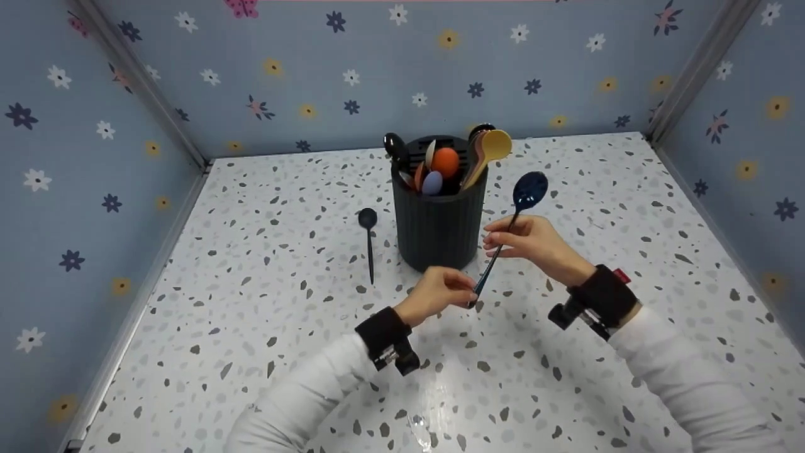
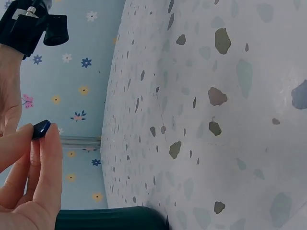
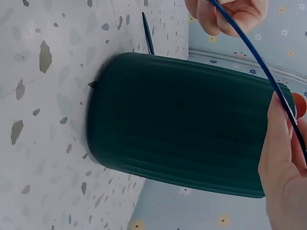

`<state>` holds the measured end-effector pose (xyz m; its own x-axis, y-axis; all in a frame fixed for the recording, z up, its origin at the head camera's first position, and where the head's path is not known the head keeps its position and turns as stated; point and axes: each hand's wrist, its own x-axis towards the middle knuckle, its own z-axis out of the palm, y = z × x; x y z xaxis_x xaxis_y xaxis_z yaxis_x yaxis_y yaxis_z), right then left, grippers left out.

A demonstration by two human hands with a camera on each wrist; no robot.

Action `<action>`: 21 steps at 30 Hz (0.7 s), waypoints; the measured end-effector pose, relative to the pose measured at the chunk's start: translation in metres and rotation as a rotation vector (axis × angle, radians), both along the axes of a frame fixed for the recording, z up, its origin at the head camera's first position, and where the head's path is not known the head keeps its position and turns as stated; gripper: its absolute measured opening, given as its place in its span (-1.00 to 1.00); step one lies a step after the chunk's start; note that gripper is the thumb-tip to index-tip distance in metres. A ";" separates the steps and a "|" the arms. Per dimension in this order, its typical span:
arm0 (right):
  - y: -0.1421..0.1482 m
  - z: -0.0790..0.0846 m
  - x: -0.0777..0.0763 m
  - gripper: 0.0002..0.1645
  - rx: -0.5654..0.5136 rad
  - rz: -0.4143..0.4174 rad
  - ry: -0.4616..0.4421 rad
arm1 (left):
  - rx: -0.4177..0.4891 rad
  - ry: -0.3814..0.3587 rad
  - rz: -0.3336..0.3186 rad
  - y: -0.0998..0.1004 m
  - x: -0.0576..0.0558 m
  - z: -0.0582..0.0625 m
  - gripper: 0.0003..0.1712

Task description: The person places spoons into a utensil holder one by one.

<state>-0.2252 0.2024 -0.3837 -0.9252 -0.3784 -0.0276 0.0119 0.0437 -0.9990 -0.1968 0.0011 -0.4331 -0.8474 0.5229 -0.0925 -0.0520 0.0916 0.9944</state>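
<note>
A long dark, shiny spoon [image 1: 530, 190] is held between both hands, tilted with its bowl up and to the right. My left hand [image 1: 438, 294] pinches the handle's end; in the left wrist view only that dark handle tip [image 2: 41, 129] shows between thumb and finger. Higher up, my right hand [image 1: 534, 244] grips the handle below the bowl, and the right wrist view shows the thin handle [image 3: 254, 52] running from one hand to the other. Right behind the hands stands a dark ribbed utensil holder [image 1: 437, 229] with several spoons in it.
A small black spoon [image 1: 368, 242] lies on the speckled tabletop [image 1: 264, 302], left of the holder. In the holder are an orange spoon [image 1: 445, 162], a yellow spoon [image 1: 496, 145] and a purple spoon [image 1: 432, 183]. Flower-patterned panels [image 1: 377, 82] enclose the back and sides.
</note>
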 end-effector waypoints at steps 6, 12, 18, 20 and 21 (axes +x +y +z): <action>0.002 0.021 -0.003 -0.61 0.122 0.043 0.047 | -0.027 0.047 0.018 -0.002 -0.004 0.013 -0.79; 0.002 0.041 -0.011 -0.60 0.183 0.062 0.089 | -0.081 0.121 0.035 -0.007 -0.010 0.033 -0.79; 0.000 0.064 -0.017 -0.62 0.209 0.063 0.095 | -0.134 0.150 0.063 -0.010 -0.019 0.053 -0.80; -0.001 0.072 -0.019 -0.66 0.217 0.059 0.099 | -0.148 0.162 0.072 -0.011 -0.022 0.060 -0.80; -0.001 0.077 -0.020 -0.67 0.224 0.058 0.102 | -0.150 0.169 0.075 -0.012 -0.023 0.064 -0.80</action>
